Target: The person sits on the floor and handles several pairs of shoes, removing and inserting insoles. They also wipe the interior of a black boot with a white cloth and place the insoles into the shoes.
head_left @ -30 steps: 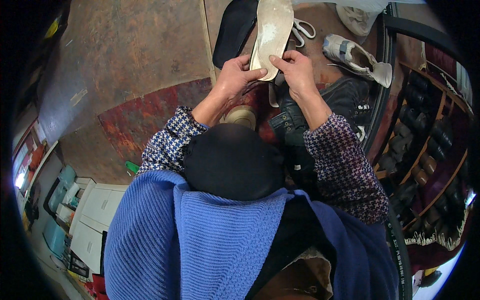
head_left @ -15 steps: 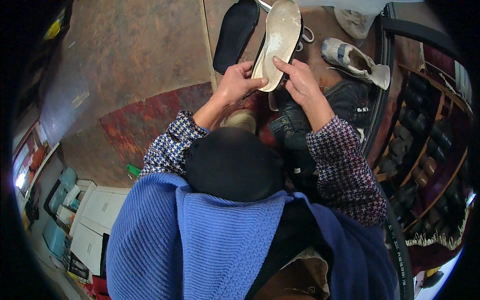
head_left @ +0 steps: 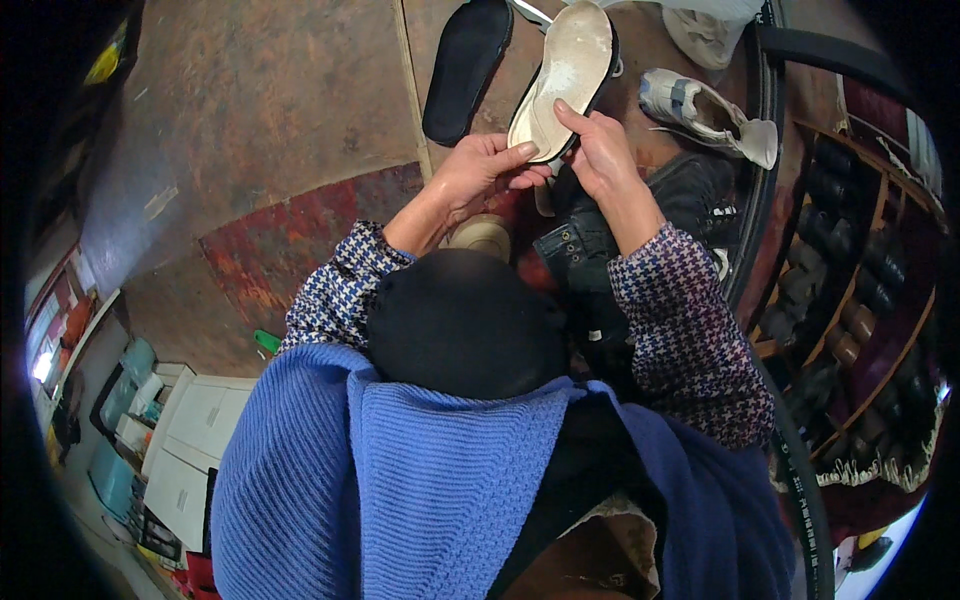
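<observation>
the insole (head_left: 565, 75) sits between the two hands, the left hand (head_left: 480, 170) at its near left edge and the right hand (head_left: 598, 150) at its near right edge. a second insole (head_left: 465, 65) lies on the floor (head_left: 250, 120) just left of it. a sneaker (head_left: 700, 110) lies to the right. a boot (head_left: 610, 240) rests near, under the right forearm. shelves (head_left: 860, 290) stand far right.

Your grips hold a pale insole (head_left: 562, 78): matt, scuffed, grubby foam-like face. Just left of it, black sole (head_left: 467, 68), matt rubber look. Below your right grip, dark boot (head_left: 640, 215), dull leather. Floor (head_left: 270, 120): worn, blotchy, rough.
</observation>
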Demonstrator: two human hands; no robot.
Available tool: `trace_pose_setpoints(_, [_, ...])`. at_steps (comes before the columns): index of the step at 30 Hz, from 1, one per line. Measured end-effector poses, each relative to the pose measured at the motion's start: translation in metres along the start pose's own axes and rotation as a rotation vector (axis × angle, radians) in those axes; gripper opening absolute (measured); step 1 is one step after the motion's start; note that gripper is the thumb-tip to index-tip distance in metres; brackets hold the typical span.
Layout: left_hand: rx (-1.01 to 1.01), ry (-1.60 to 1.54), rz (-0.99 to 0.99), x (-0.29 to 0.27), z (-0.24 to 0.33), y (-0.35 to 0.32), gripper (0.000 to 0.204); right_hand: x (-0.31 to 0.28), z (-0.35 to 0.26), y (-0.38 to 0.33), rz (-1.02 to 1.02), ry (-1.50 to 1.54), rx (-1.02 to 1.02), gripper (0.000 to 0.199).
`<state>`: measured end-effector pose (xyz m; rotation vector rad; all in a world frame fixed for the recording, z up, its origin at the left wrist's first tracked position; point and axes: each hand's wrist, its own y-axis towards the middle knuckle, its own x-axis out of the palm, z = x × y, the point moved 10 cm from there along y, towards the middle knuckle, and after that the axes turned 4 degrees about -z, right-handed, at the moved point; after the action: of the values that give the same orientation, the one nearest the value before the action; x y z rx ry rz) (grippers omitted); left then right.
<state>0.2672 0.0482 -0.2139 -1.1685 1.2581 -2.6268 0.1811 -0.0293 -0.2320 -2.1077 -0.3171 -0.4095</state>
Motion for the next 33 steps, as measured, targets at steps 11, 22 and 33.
trace_pose_setpoints(11, [0.214,0.344,0.055,-0.006,0.013,-0.004,0.02,0.007,0.005,-0.003,-0.035,-0.004,0.009,0.029])
trace_pose_setpoints(22, [0.234,0.379,0.058,-0.003,0.018,-0.011,0.037,0.007,0.005,-0.001,-0.06,-0.027,-0.058,0.03])
trace_pose_setpoints(33, [0.079,0.478,0.094,-0.015,0.001,-0.006,0.041,0.006,0.005,-0.005,-0.013,-0.251,-0.051,0.025])
